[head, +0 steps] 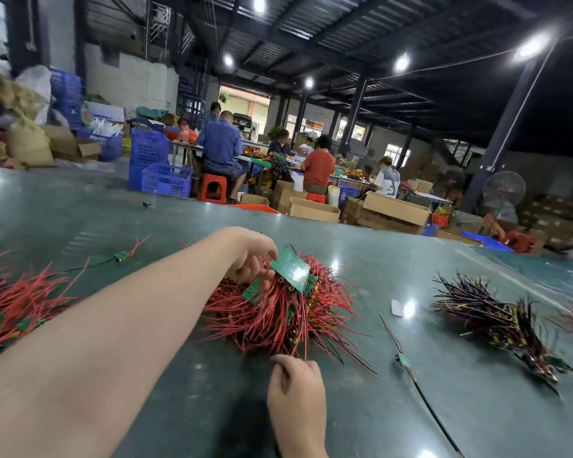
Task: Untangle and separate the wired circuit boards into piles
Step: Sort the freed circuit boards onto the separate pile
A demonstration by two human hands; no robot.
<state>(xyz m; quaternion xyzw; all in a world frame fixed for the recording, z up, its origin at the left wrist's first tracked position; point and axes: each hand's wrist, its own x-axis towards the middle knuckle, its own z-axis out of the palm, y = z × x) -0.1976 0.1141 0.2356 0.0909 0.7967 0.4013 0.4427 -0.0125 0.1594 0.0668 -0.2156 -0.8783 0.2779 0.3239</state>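
Left hand [250, 259]: reaches across to the top of the middle heap, its grip pinching a green circuit board [290, 268] that tilts up above the wires.
Right hand [296, 388]: low at the near edge of the same heap, fingers curled, its grip pinching thin wire ends.
Middle heap [278, 312]: a tangle of red-wired boards on the green tabletop [460, 375], straight in front.
Left heap [17, 302]: more red-wired boards, partly behind the left forearm.
Dark pile [490, 319]: dark-wired boards, well apart to the right.
Loose boards: one small wired board [404, 360] between the middle heap and the dark pile; another [121, 256] behind the left heap.
Paper scrap [397, 308]: white, near the dark pile.
Background: seated workers [220, 143] at tables, blue crates [166, 180], cardboard boxes [394, 209].
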